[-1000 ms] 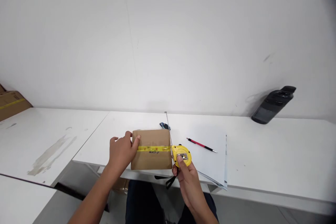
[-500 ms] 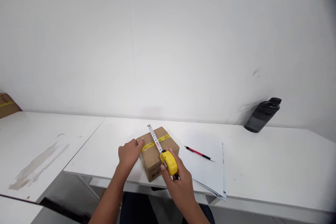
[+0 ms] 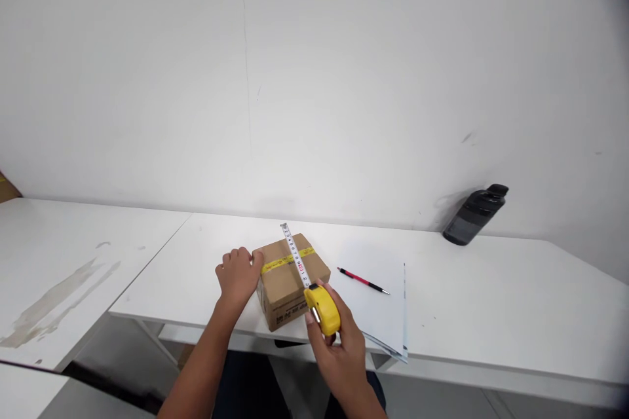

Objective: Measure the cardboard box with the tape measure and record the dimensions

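A small brown cardboard box [image 3: 285, 285] with yellow tape across its top sits near the table's front edge. My left hand [image 3: 238, 275] is at the box's left corner, thumb against its edge and fingers apart, off the box. In my right hand [image 3: 339, 347] is a yellow tape measure [image 3: 323, 309], gripped just past the box's near right edge. Its pulled-out blade [image 3: 296, 255] runs slantwise over the box top, and the hooked end reaches beyond the far edge.
To the right of the box, a red and black pen [image 3: 363, 280] lies on white paper sheets [image 3: 378, 314]. A dark bottle [image 3: 474, 216] leans against the wall at the back right. Another brown box [image 3: 7, 190] shows at the far left edge.
My right hand has drawn the tape measure toward me and slightly right, so more blade is out. My left fingers have loosened from the box corner. The view has shifted a little right.
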The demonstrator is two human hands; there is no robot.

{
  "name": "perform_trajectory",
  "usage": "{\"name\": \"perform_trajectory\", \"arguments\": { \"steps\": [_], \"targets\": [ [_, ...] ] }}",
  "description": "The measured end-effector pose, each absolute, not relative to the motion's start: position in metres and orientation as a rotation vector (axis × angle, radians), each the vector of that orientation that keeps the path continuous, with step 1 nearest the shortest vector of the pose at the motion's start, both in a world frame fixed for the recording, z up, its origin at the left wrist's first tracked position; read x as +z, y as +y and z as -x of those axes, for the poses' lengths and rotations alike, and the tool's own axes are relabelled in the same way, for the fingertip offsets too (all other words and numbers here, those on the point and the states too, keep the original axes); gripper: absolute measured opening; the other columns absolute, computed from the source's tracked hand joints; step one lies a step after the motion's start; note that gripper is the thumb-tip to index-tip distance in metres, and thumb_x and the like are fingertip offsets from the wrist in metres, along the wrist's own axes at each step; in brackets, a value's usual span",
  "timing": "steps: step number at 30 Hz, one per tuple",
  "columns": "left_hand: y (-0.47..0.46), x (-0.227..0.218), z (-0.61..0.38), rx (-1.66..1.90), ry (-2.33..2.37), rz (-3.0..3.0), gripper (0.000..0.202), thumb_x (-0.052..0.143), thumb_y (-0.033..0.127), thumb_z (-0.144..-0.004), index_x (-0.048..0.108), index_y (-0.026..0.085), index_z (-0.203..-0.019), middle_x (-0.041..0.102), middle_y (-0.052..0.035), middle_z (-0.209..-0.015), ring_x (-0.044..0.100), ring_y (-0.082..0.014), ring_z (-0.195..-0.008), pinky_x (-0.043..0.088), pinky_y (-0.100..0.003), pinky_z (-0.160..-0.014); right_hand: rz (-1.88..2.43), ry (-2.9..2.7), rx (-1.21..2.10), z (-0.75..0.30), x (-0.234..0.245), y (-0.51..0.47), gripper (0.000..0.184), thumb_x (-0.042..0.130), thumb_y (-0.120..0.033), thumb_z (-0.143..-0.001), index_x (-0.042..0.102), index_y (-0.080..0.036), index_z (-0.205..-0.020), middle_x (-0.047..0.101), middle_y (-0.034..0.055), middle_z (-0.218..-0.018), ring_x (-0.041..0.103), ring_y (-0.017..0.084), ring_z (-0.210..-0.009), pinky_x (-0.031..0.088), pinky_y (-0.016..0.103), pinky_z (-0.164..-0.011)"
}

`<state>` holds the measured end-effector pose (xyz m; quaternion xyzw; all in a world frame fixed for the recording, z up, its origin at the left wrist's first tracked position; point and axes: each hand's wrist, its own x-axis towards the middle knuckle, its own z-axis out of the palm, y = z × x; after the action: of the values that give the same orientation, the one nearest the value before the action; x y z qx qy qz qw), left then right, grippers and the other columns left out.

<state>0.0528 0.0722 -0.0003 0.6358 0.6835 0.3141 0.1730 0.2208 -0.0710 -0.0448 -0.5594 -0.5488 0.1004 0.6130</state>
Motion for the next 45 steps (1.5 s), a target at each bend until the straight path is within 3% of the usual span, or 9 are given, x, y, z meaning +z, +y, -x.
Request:
{"name": "perform_trajectory", "arguments": {
  "steps": [4,7,12,19,22,28,32,38,45],
  "targets": [
    [0.069,-0.024,-0.057,1.165,1.661,-1.620,0.051,0.026,0.062,-0.092,0.057,0.021,-0.095,0.067,-0.0122,-0.106,0.057,-0.0289,-0.112,0.044,-0.044,-0.093,1.106,-1.478,0.074,-0.217,-0.050,-0.082,0.062,0.060,-0.016,-0.084,0.041,-0.024,-0.142,0.062,0.0112,-0.132,0.063,0.026,-0.117,0.057,0.036,-0.092],
    [0.066,-0.048,-0.059,1.220,1.477,-1.488,0.061,0.024,0.069,-0.090,0.058,0.020,-0.099,0.068,-0.0099,-0.102,0.063,-0.0249,-0.102,0.049,-0.038,-0.088,0.918,-1.610,0.023,-0.224,-0.050,-0.084,0.072,0.058,-0.008,-0.079,0.034,-0.024,-0.145,0.061,0.0134,-0.131,0.062,0.027,-0.116,0.057,0.039,-0.090],
    [0.057,-0.067,-0.054,1.378,1.459,-1.266,0.063,0.041,0.072,-0.085,0.050,0.021,-0.121,0.054,-0.0153,-0.133,0.048,-0.0298,-0.127,0.041,-0.045,-0.104,0.749,-1.544,0.189,-0.277,-0.023,-0.050,0.049,0.055,-0.009,-0.076,0.054,-0.028,-0.122,0.062,0.0097,-0.120,0.060,0.027,-0.111,0.052,0.044,-0.090],
    [0.052,-0.052,-0.043,1.390,1.365,-1.313,0.057,0.025,0.066,-0.092,0.053,0.025,-0.119,0.052,-0.0096,-0.137,0.043,-0.0257,-0.133,0.034,-0.048,-0.111,0.857,-1.078,0.793,-0.326,0.007,0.070,0.035,0.048,-0.015,-0.059,0.055,-0.023,-0.093,0.052,-0.0033,-0.074,0.044,0.013,-0.060,0.033,0.024,-0.051],
    [0.049,-0.056,-0.045,1.402,1.400,-1.375,0.057,0.022,0.065,-0.093,0.051,0.025,-0.122,0.049,-0.0103,-0.141,0.037,-0.0269,-0.138,0.032,-0.051,-0.112,0.956,-1.153,0.862,-0.324,0.002,0.095,0.033,0.046,-0.018,-0.055,0.057,-0.021,-0.086,0.052,-0.0036,-0.069,0.043,0.013,-0.061,0.032,0.024,-0.053],
    [0.014,-0.051,-0.068,1.572,1.655,-1.940,0.069,0.053,0.055,-0.086,0.032,0.021,-0.143,0.023,-0.0169,-0.157,0.002,-0.0360,-0.148,0.019,-0.063,-0.114,1.032,-1.201,0.871,-0.330,-0.014,0.093,0.035,0.043,-0.021,-0.055,0.058,-0.020,-0.086,0.053,-0.0037,-0.067,0.046,0.014,-0.063,0.036,0.026,-0.057],
    [0.003,-0.040,-0.079,1.622,1.532,-2.468,0.077,0.068,0.049,-0.079,0.035,0.022,-0.143,0.024,-0.0172,-0.158,0.006,-0.0412,-0.147,0.023,-0.066,-0.111,1.003,-1.237,0.813,-0.330,-0.022,0.088,0.037,0.042,-0.020,-0.056,0.058,-0.021,-0.089,0.056,-0.0025,-0.073,0.048,0.015,-0.065,0.038,0.027,-0.058],
    [0.016,-0.058,-0.077,1.586,1.115,-2.980,0.045,0.067,0.026,-0.082,0.056,0.024,-0.126,0.066,-0.0079,-0.127,0.044,-0.0281,-0.135,0.033,-0.049,-0.112,1.022,-1.323,0.736,-0.321,-0.028,0.087,0.032,0.039,-0.021,-0.066,0.060,-0.021,-0.091,0.055,-0.0019,-0.071,0.048,0.015,-0.064,0.040,0.028,-0.061],
    [0.017,-0.066,-0.076,1.529,1.136,-2.870,0.020,0.064,0.027,-0.083,0.066,0.023,-0.103,0.072,-0.0069,-0.116,0.061,-0.0254,-0.116,0.036,-0.050,-0.111,1.064,-1.298,0.637,-0.316,-0.026,0.085,0.032,0.039,-0.022,-0.068,0.061,-0.021,-0.090,0.058,-0.0007,-0.074,0.048,0.016,-0.066,0.041,0.029,-0.062]
  ]
}}
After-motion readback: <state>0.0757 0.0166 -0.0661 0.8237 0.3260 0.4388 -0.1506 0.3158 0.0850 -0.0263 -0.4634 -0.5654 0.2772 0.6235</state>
